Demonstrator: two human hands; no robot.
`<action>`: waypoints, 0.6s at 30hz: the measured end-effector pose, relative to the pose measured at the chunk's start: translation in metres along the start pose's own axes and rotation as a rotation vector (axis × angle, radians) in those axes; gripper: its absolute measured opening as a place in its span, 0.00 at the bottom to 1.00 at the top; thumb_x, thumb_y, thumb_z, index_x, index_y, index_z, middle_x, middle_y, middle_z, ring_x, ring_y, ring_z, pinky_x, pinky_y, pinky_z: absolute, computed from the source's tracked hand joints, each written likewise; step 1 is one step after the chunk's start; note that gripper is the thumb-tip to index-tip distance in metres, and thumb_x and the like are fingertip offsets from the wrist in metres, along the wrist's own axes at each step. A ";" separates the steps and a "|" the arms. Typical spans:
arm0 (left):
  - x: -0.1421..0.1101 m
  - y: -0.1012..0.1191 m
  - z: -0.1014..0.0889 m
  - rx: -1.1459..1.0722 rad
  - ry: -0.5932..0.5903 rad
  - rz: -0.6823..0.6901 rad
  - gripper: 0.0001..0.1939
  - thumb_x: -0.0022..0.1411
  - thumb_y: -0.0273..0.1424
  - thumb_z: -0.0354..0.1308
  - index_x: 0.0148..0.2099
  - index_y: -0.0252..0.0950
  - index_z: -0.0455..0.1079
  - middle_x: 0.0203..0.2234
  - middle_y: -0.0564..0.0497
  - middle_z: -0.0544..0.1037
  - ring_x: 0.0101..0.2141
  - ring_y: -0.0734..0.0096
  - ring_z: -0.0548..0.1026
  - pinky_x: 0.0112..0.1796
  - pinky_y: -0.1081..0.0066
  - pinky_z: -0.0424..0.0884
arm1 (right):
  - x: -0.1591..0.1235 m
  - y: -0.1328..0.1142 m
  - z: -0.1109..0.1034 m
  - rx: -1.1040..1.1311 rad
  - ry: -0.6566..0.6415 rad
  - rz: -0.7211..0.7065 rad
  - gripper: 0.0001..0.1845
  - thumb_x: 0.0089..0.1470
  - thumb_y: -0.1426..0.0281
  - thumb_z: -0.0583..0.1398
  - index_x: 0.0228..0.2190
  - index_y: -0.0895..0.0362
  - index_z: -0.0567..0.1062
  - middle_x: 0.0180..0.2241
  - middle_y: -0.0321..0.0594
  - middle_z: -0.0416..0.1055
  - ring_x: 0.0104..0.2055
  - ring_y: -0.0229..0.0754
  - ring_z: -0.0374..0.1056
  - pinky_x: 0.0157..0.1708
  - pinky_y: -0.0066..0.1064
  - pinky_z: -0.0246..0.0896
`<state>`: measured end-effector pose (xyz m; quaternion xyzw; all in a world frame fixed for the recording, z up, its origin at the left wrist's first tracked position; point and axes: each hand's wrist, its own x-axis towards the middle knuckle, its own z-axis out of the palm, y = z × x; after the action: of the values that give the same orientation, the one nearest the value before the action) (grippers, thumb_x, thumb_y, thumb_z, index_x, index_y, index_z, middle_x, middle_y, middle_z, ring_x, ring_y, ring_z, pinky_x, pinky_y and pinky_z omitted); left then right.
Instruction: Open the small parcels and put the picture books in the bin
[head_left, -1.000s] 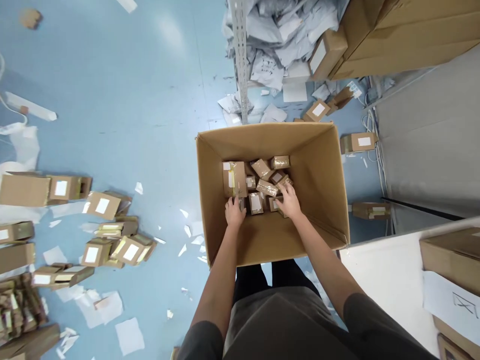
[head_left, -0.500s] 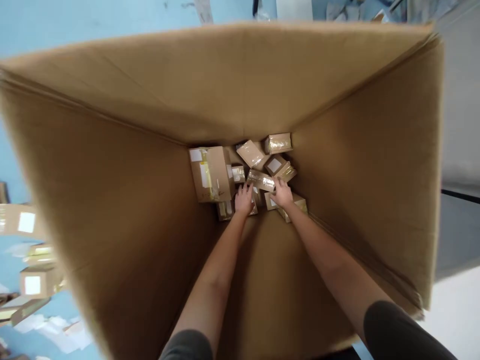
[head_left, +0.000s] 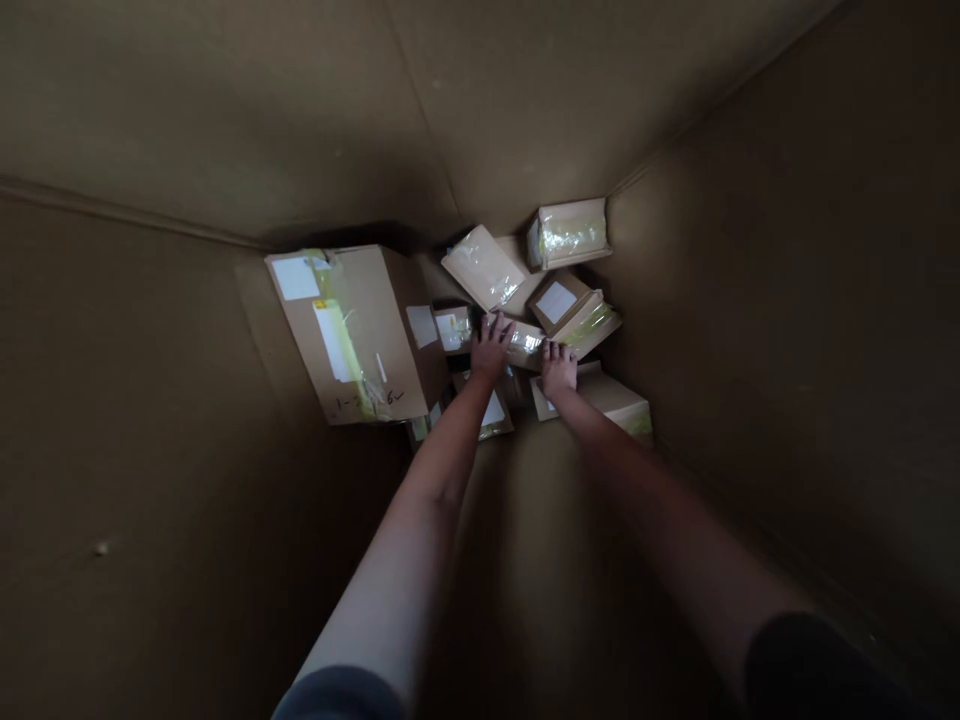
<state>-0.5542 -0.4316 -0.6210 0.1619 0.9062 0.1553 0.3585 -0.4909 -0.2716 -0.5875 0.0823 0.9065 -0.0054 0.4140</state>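
Deep inside a large cardboard carton, both my hands reach down to a long, narrow cardboard box (head_left: 525, 342) wrapped in shiny tape. My left hand (head_left: 491, 345) lies over its left end, fingers spread. At its right end rests my right hand (head_left: 559, 370), with fingers stretched forward and slightly apart. Whether the thumbs press on the box is hidden. A small labelled box (head_left: 453, 328) sits just left of my left hand. Under my right wrist is a wider box (head_left: 611, 395). Beyond the fingers lie a tilted flat box (head_left: 485, 268) and a box with a white label (head_left: 559, 302).
A big taped box (head_left: 367, 330) with labels and handwriting stands against the left side. Another taped box (head_left: 571, 235) sits in the far right corner. Below my left hand is a labelled box (head_left: 491, 415). The tall carton wall (head_left: 225, 110) surrounds everything.
My view has moved down into the carton, so its rim and the floor outside are gone and it looks darker. My left hand has shifted up onto the narrow box's end.
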 end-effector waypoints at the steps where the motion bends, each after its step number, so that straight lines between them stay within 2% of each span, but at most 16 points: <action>1: 0.003 -0.001 0.003 0.002 0.015 -0.009 0.35 0.70 0.26 0.45 0.77 0.46 0.48 0.76 0.50 0.45 0.74 0.46 0.40 0.66 0.40 0.53 | 0.000 -0.004 0.006 0.015 0.012 0.031 0.50 0.60 0.65 0.61 0.74 0.62 0.42 0.71 0.62 0.49 0.65 0.62 0.53 0.61 0.51 0.56; 4: 0.007 0.001 0.008 -0.006 0.027 -0.043 0.37 0.70 0.27 0.47 0.78 0.45 0.44 0.75 0.48 0.49 0.73 0.44 0.41 0.66 0.39 0.52 | 0.001 -0.012 0.018 0.085 0.034 0.088 0.48 0.63 0.67 0.58 0.74 0.61 0.39 0.72 0.63 0.45 0.64 0.62 0.53 0.57 0.51 0.61; 6: 0.008 0.006 0.010 -0.019 0.025 -0.058 0.39 0.69 0.28 0.50 0.78 0.45 0.43 0.75 0.46 0.49 0.72 0.41 0.43 0.65 0.37 0.54 | 0.003 -0.012 0.023 0.140 0.052 0.080 0.48 0.64 0.66 0.57 0.74 0.60 0.37 0.71 0.63 0.45 0.65 0.64 0.50 0.58 0.53 0.60; 11: 0.007 0.018 0.014 -0.030 0.032 -0.109 0.38 0.69 0.28 0.51 0.77 0.44 0.47 0.75 0.44 0.47 0.70 0.33 0.46 0.60 0.36 0.63 | 0.020 -0.004 0.035 0.240 0.134 0.015 0.47 0.65 0.66 0.55 0.74 0.55 0.34 0.67 0.64 0.52 0.63 0.66 0.53 0.58 0.61 0.60; 15: 0.006 0.016 0.015 -0.007 0.026 -0.115 0.37 0.69 0.25 0.47 0.77 0.46 0.48 0.75 0.47 0.49 0.69 0.35 0.49 0.59 0.38 0.66 | 0.036 0.000 0.041 0.244 0.138 0.043 0.47 0.65 0.66 0.56 0.74 0.53 0.37 0.61 0.63 0.59 0.59 0.63 0.60 0.53 0.55 0.66; 18: 0.002 0.011 0.012 0.015 0.028 -0.095 0.36 0.69 0.25 0.46 0.76 0.44 0.50 0.74 0.47 0.51 0.70 0.39 0.48 0.62 0.40 0.62 | 0.038 0.001 0.040 0.214 0.115 0.002 0.48 0.62 0.67 0.60 0.74 0.53 0.42 0.61 0.62 0.60 0.59 0.63 0.60 0.55 0.52 0.65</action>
<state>-0.5450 -0.4186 -0.6263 0.1193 0.9189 0.1334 0.3515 -0.4854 -0.2686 -0.6417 0.1272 0.9229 -0.0968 0.3503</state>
